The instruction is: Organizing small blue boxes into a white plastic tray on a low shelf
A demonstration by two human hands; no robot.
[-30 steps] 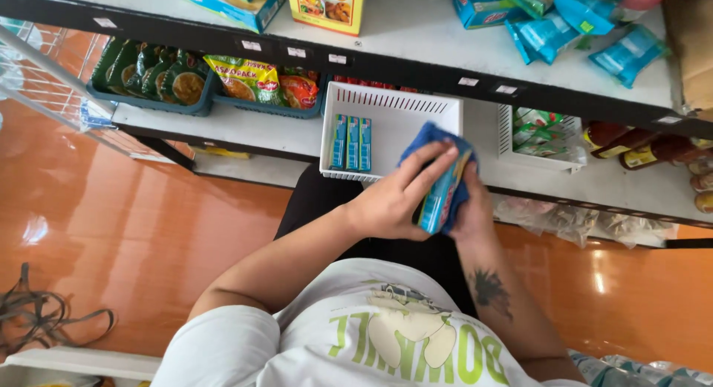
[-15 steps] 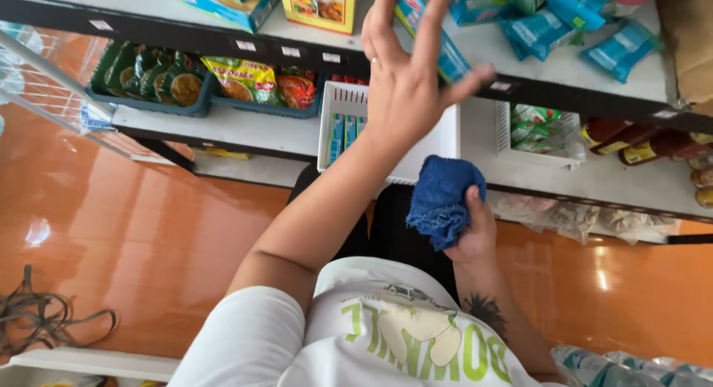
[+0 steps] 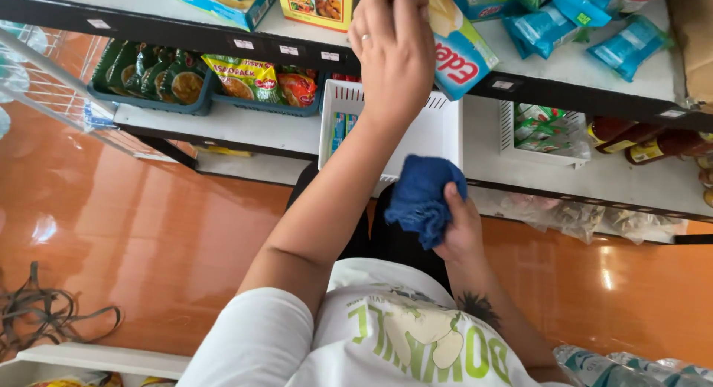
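Left hand point(image 3: 392, 53) raised to the top shelf point(image 3: 653, 79), fingers closed around a blue box point(image 3: 457, 41), held tilted at the shelf edge. Right hand point(image 3: 459, 227) low, near the body, clenched on a bunched blue cloth point(image 3: 422, 197). Below, a white basket point(image 3: 438, 131) on the middle shelf, with green packets point(image 3: 152, 71) in a tray to the left.
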